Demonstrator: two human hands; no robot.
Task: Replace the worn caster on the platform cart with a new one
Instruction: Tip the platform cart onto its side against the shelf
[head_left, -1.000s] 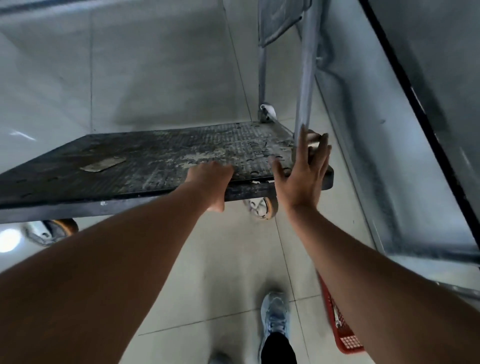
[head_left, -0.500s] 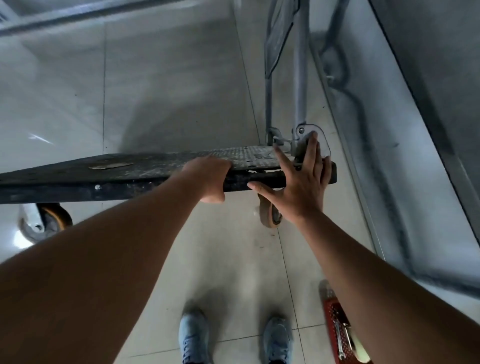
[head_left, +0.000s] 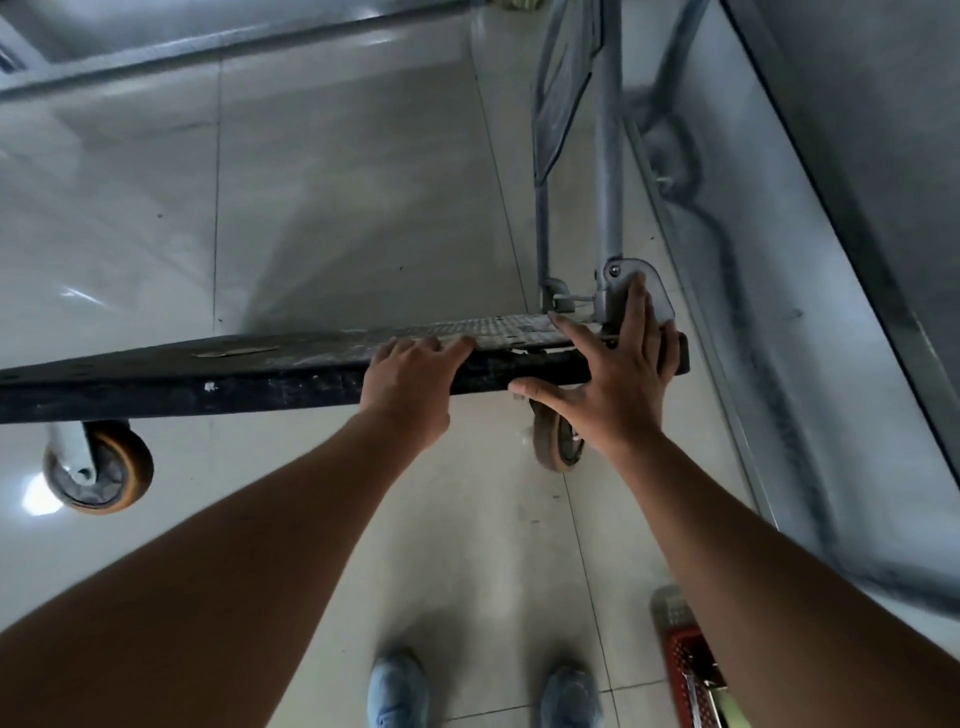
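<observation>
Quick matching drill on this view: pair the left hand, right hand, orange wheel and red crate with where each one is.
Things:
1. left hand
2. right hand
3. orange wheel
4. red crate

Places:
A. on the floor at lower right
B. fingers curled over the cart deck's near edge
C. under the deck at far left
D. spread open at the deck corner, by the handle bracket

Pairs: 1-B, 2-D, 3-C, 4-A
</observation>
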